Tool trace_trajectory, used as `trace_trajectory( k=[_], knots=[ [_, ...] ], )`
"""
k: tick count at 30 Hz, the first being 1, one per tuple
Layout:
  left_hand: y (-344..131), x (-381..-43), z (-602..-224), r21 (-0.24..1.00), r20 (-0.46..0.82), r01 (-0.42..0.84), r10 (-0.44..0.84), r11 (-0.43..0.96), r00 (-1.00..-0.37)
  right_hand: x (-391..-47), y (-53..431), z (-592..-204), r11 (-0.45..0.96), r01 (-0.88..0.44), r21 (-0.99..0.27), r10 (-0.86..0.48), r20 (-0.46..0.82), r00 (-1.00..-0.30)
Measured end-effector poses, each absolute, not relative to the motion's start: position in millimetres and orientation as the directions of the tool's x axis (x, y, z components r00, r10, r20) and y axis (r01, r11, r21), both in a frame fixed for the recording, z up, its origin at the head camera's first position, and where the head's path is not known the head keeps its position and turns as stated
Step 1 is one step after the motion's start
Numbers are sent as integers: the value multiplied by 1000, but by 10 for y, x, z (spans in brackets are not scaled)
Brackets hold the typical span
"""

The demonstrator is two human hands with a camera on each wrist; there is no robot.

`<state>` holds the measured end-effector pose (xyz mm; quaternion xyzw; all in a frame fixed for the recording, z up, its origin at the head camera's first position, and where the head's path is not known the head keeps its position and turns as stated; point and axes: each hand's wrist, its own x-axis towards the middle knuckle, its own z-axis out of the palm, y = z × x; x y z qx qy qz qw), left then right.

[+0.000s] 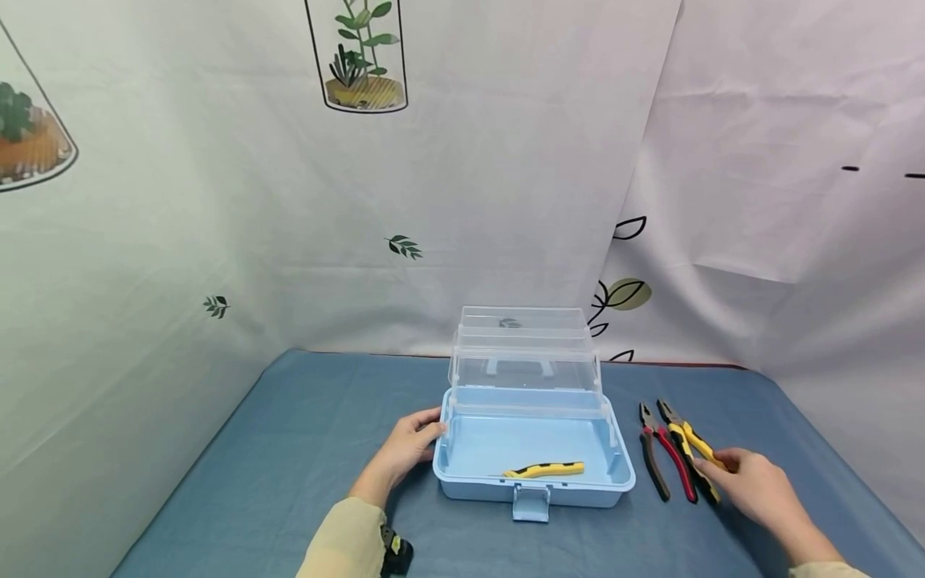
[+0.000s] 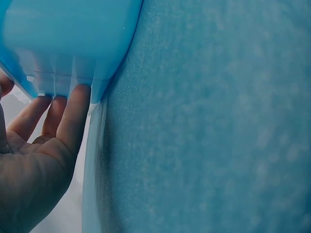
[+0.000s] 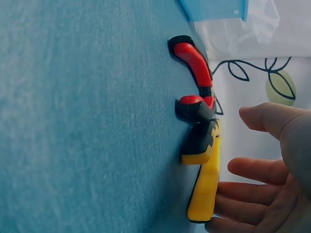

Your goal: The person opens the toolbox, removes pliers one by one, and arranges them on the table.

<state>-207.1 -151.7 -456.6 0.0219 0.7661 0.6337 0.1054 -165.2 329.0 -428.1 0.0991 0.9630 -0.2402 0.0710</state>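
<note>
My left hand (image 1: 410,446) grips the left side of a light-blue toolbox (image 1: 477,490), with its thumb at the rim. In the left wrist view, its fingertips touch the outer wall. A slim yellow-and-black handled tool (image 1: 552,469) lies inside the box near its front. My right hand (image 1: 755,486) is over the handles of the yellow-and-black pliers (image 1: 675,433). In the right wrist view, the thumb stands apart from the other fingers, which are right at the yellow handle (image 3: 206,189). Red-and-black pliers (image 1: 674,457) lie close to the left of the yellow pair.
The toolbox's clear lid (image 1: 527,365) stands raised at the back, and its front latch (image 1: 531,506) hangs down. A blue cloth (image 1: 340,409) covers the table. A pale printed curtain (image 1: 470,185) hangs behind and beside it.
</note>
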Motion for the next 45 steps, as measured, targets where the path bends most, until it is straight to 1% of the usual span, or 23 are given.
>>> trace_trajectory(
  k=[6,13,32,39,45],
  knots=[
    [-1516,-2078,-4563,974,-138,-104,159,201,-978,-1642,3243,-4244,862,217,-458,161,-159,-974],
    [-1523,-2066,-4531,972,-132,-94,168,214,-977,-1620,3192,-4201,859,181,-478,136,-128,-982],
    [-1539,-2075,-4533,971,-124,-78,195,227,-973,-1582,2866,-4083,846,87,-526,83,-32,-996],
    [-1542,-2080,-4505,967,-151,-107,183,231,-971,-1572,2764,-4055,835,50,-549,60,0,-998],
    [-1548,-2078,-4476,962,-153,-104,186,252,-970,-1555,2692,-4040,826,13,-564,33,25,-999]
  ],
)
